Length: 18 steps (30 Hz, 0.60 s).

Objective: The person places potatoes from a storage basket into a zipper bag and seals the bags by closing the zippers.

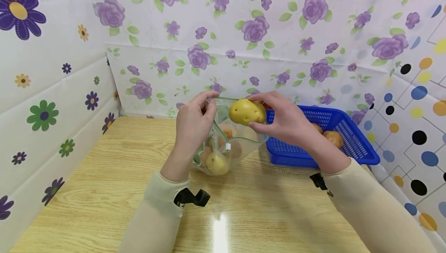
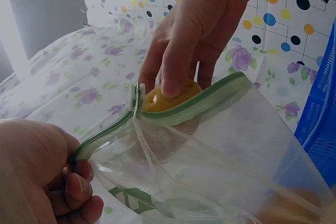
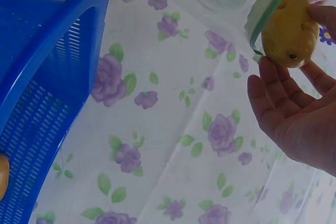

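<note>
A yellow potato (image 1: pixel 246 112) is held between the thumb and fingers of my right hand (image 1: pixel 287 119), right at the mouth of a clear zip bag (image 1: pixel 245 150). In the right wrist view the potato (image 3: pixel 290 30) touches or nearly touches the bag's green rim (image 3: pixel 270 6). My left hand (image 1: pixel 196 123) pinches the bag's green-edged opening at its left corner, seen closely in the left wrist view (image 2: pixel 39 174). The white slider (image 1: pixel 228 146) sits on the near rim. Inside the bag lie several potatoes, among them a yellow one (image 1: pixel 217 163) at the bottom.
To the right stands a blue plastic basket (image 1: pixel 292 159) with brown potatoes (image 1: pixel 333 139) in it, partly hidden by my right forearm. Everything rests on a wooden table (image 1: pixel 115 175). Flowered sheeting (image 1: pixel 209 52) closes off the back, and dotted sheeting (image 1: pixel 419 129) the right side.
</note>
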Each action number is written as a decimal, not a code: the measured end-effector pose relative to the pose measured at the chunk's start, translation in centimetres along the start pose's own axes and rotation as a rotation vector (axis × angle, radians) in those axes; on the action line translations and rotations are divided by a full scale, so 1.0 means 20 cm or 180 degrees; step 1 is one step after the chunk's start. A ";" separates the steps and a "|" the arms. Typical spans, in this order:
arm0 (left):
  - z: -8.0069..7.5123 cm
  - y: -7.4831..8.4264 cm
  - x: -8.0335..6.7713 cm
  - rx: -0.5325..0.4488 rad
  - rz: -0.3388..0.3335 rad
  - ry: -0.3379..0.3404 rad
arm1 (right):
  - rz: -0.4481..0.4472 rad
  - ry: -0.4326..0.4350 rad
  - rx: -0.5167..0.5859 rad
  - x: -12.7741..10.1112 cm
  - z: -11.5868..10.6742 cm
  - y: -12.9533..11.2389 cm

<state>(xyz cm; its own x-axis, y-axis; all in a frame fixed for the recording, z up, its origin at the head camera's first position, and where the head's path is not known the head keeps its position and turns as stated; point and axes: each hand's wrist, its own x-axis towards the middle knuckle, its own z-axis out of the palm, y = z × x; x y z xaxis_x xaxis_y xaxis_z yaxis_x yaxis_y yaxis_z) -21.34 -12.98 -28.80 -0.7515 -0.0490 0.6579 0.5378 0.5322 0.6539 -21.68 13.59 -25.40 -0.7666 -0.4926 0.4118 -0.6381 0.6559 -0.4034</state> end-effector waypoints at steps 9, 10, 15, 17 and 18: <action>0.00 0.00 0.00 0.0002 0.0006 0.0014 | -0.0212 0.0016 -0.0494 0.04 0.07 -0.02; 0.00 0.00 0.00 0.0001 0.0006 0.0014 | -0.0242 0.0020 -0.0515 0.04 0.07 -0.02; -0.01 0.00 0.00 -0.0002 0.0022 -0.0003 | -0.0257 0.0038 -0.0599 0.05 0.09 -0.01; 0.00 -0.01 0.00 -0.0016 0.0021 -0.0051 | -0.0229 0.0053 -0.0560 0.04 0.09 0.00; 0.00 0.00 0.00 -0.0019 0.0023 -0.0077 | -0.0212 0.0063 -0.0525 0.04 0.09 0.00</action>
<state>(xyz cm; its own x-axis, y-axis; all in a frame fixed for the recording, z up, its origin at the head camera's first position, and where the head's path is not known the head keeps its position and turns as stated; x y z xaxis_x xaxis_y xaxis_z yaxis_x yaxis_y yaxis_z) -21.40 -13.06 -28.82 -0.7566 -0.0245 0.6535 0.5455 0.5274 0.6514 -22.40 12.18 -26.63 -0.7205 -0.5279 0.4497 -0.6658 0.7079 -0.2357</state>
